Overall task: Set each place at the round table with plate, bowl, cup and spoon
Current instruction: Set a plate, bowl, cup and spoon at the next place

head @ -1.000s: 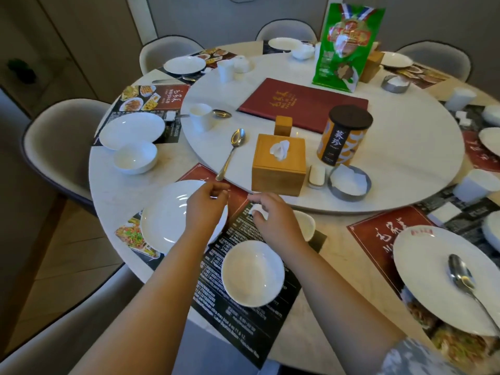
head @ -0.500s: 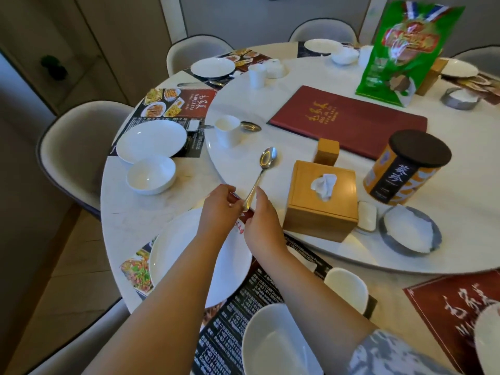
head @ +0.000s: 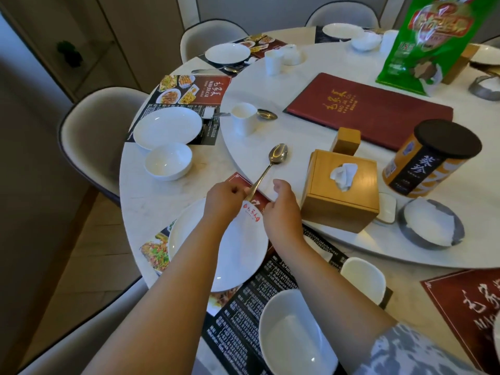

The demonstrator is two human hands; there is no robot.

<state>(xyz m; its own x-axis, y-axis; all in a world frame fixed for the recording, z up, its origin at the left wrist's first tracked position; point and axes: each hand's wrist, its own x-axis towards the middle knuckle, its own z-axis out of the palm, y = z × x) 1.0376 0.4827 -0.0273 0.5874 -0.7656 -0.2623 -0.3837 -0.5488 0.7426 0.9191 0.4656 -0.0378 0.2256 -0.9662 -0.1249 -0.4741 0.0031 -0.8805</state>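
Observation:
My left hand point(head: 224, 198) is pinched on the handle end of a metal spoon point(head: 278, 154), whose bowl rests on the white turntable point(head: 297, 125). My right hand point(head: 281, 207) is close beside it. Its fingers hold the edge of a small white packet with red print point(head: 251, 211), which lies over the rim of the white plate point(head: 216, 261). Below the hands, on the dark placemat point(head: 243, 301), stand a white bowl point(head: 292, 334) and a white cup point(head: 362, 277).
A wooden tissue box point(head: 341, 190), an orange canister point(head: 433, 158), a red menu point(head: 370, 109) and a green bag point(head: 433, 44) stand on the turntable. The place to the left has a plate point(head: 167, 127), bowl point(head: 167, 161), cup point(head: 243, 117) and spoon point(head: 266, 114). Chairs point(head: 100, 125) ring the table.
Both hands have moved up from the plate and cup to the spoon's handle end. The camera has swung left and closer. The red-printed packet now shows between the hands.

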